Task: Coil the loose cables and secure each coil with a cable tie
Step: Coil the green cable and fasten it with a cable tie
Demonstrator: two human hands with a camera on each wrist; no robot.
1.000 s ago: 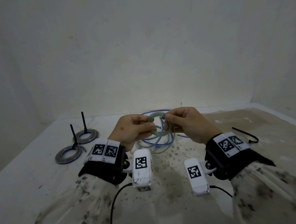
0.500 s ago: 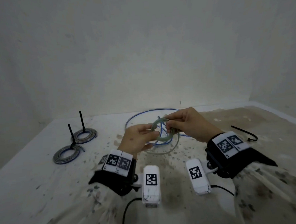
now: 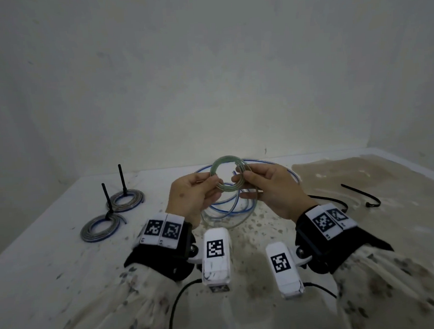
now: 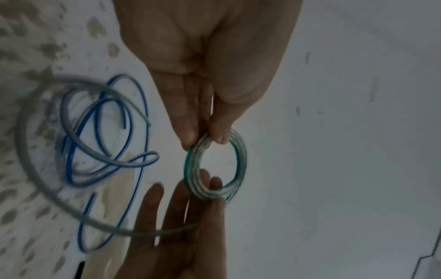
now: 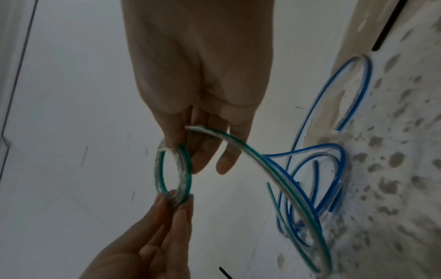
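Two finished coils [image 3: 112,214], tied, lie at the table's [image 3: 52,248] far left. Loose blue cable [image 3: 228,206]: table centre. Green-striped coil [image 3: 227,173]: raised higher than half a second ago, pinched by left hand [image 3: 192,197] and right hand [image 3: 270,189]; winding continues, tail unwound. Spare cable tie [image 3: 361,198]: right, unused.

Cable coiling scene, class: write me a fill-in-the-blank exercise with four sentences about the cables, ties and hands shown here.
1. The coil held by both hands has a ____ stripe.
2. The loose cable on the table has a ____ stripe.
3. ____ finished coils lie left of the left hand.
4. The cable tie right of the right hand is ____ in colour.

Missing words: green; blue; Two; black
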